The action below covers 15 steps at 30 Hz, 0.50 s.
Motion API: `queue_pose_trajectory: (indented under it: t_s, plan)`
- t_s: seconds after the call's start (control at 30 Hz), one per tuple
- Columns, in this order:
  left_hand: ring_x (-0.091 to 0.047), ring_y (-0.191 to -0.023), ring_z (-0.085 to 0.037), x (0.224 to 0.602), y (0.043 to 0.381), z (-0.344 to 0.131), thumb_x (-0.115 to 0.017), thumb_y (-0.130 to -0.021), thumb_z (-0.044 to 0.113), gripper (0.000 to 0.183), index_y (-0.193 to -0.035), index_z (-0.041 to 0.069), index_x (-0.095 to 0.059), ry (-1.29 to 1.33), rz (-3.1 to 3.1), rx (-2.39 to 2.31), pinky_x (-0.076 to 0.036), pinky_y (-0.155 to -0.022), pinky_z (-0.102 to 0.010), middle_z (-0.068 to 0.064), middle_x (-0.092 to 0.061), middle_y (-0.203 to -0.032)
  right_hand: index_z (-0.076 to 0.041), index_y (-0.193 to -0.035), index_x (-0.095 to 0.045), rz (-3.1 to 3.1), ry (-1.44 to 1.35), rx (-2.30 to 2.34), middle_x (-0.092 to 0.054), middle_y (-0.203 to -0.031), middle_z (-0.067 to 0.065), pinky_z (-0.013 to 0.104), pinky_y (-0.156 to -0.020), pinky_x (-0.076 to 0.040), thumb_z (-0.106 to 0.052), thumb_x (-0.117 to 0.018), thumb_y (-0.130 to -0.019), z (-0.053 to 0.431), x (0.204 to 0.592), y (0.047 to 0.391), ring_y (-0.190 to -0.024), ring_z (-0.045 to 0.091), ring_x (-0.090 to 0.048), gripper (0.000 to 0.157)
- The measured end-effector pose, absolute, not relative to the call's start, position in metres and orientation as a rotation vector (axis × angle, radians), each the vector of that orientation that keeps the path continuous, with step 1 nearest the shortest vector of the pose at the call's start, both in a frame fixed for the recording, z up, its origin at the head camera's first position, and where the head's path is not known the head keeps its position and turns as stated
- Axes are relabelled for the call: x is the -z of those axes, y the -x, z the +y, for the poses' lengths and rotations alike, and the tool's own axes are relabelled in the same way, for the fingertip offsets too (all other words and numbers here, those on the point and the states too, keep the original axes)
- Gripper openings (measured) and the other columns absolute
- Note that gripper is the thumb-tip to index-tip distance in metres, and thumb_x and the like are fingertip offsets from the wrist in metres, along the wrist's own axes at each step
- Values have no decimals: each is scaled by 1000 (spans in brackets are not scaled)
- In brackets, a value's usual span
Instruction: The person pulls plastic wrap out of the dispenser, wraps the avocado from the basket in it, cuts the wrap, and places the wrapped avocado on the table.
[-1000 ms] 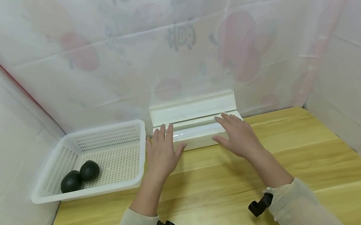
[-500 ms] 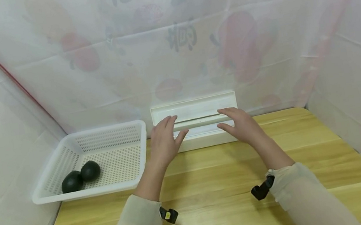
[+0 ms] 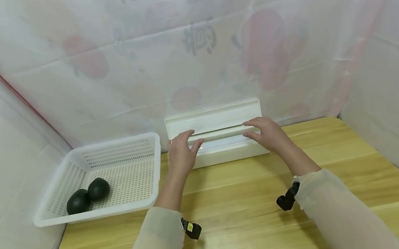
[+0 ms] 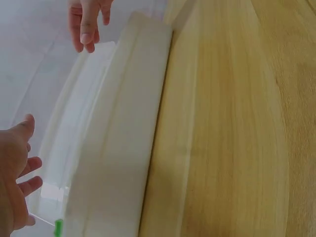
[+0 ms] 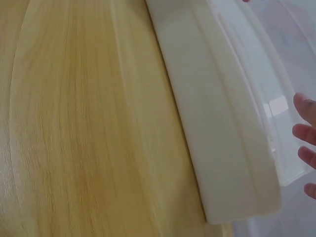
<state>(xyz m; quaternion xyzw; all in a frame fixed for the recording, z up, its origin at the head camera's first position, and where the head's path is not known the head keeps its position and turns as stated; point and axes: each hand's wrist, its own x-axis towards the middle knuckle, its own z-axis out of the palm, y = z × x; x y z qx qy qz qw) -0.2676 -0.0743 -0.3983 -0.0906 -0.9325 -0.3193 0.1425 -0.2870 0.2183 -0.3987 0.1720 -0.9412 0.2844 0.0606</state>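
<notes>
Box [image 3: 230,155], long and cream-white, lid [image 3: 218,117] raised, at far edge of bench [image 3: 232,206], with left hand [image 3: 181,152] and right hand [image 3: 270,134] at opposite ends, thumbs and fingertips apart, contact not discernible; best handled with matched, light pressure at both ends, box kept flat.

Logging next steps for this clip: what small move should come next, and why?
Probably bring the left hand and right hand gently down to the long white box: both are poised near its two ends, apparently holding nothing, and its lid stands open behind.
</notes>
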Motion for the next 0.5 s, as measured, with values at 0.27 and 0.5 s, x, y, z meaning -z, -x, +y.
queue_pose_trajectory:
  t_s: [0.27,0.5]
  plan:
    - [-53,-126,-27,412,275,-79,-71,-88,43,40,-120,18,-70,190,-2723,851,-22,-114,-64,-1,-66,-129,-8,-127,-66,-2850,-560,-802,-58,-133,19,60,-109,-31,-29,-66,-95,222,413,294,-132,41,-39,38]
    - [-45,-133,-27,421,276,-84,-74,-86,38,35,-113,16,-73,175,-2726,927,-16,-115,-66,-2,-59,-132,-6,-119,-70,-2870,-578,-833,-59,-127,16,60,-106,-33,-27,-67,-95,220,420,295,-130,39,-37,33]
